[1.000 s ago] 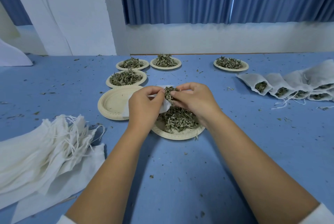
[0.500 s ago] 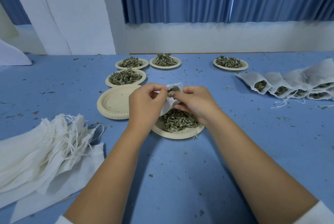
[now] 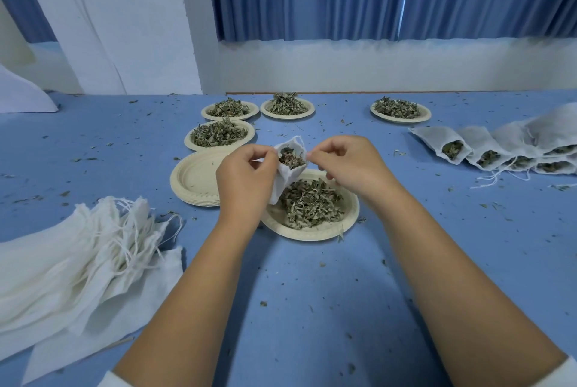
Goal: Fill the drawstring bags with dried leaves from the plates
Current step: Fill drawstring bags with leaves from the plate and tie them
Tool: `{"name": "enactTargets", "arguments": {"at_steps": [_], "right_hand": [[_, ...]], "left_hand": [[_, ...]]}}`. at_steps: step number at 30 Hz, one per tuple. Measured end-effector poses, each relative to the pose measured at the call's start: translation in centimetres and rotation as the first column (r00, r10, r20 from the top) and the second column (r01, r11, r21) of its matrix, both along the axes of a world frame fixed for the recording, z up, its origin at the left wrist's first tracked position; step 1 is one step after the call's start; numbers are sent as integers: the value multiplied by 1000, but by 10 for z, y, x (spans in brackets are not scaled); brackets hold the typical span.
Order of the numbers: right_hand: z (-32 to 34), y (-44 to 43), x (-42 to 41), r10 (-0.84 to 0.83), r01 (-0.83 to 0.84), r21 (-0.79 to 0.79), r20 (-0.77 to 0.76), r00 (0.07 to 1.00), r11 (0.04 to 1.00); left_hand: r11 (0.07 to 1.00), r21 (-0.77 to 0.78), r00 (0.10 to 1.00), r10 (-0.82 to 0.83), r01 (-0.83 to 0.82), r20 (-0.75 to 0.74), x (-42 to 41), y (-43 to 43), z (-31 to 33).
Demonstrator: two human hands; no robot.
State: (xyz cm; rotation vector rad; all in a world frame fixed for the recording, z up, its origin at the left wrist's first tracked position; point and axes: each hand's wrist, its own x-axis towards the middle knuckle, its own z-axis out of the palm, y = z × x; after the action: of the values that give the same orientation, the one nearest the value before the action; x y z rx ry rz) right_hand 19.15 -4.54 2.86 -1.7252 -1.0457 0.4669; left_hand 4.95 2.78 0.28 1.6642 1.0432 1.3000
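A small white bag (image 3: 288, 168) is held just above the 10 o'clock rim of the nearest plate (image 3: 315, 232), its mouth turned toward the person and dried leaves (image 3: 309, 202) seen both inside it and heaped on the plate below. The bag's body is wrapped by the left hand (image 3: 246, 174) from the 9 o'clock side. The mouth's 3 o'clock edge is pinched by the right hand (image 3: 349, 168), though whether cloth or string is caught cannot be told. The hands are kept close together, with only the bag's mouth between them.

The bag is judged very light and limp: thin cloth that will fold shut unless the hem is held at opposite sides, so the hem is the place to take hold. The leaves are judged brittle and feather-light, easily crumbled and spilled, as the crumbs strewn over the blue table (image 3: 312, 308) suggest.

A stack of empty plates (image 3: 193, 174) lies at 9 o'clock of the near plate, and more loaded plates (image 3: 218, 136) at 11 to 1 o'clock. Filled bags (image 3: 499, 149) are laid at 2 o'clock and empty bags (image 3: 78, 249) at 8 o'clock.
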Motion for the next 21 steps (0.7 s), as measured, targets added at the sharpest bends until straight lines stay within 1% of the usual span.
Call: {"name": "enactTargets", "arguments": {"at_steps": [3,6,8,12,14,16,18,20,21], "right_hand": [[-2,1,-6,110,-106,-34,161,981,994],[-5,1,-11,188,-154,-126,330,925,980],[-8,2,-14,246,-197,-167,364,899,966],[-12,1,-20,342,-257,-247,420,840,934],[-11,0,-20,379,-286,-271,409,830,919],[-8,-1,-17,362,-307,-204,345,866,930],[-4,0,-11,267,-249,-99,290,919,963],[-4,1,-5,153,-143,-54,302,941,988],[-5,1,-2,121,-100,-79,340,933,992]], "left_hand": [[1000,28,1000,-9,9,-5,0,-1,0],[998,56,1000,-21,23,-19,2,-2,-1],[996,65,998,-53,54,-26,4,-2,-1],[982,61,981,-176,181,-77,6,-4,-2],[983,68,981,-164,172,-104,6,-4,-4],[992,82,991,-85,94,-105,4,0,-5],[998,66,997,-14,19,-78,1,4,-5],[999,27,999,20,-19,-39,-2,7,-5],[1000,10,999,26,-25,-30,-3,7,-5]]}}
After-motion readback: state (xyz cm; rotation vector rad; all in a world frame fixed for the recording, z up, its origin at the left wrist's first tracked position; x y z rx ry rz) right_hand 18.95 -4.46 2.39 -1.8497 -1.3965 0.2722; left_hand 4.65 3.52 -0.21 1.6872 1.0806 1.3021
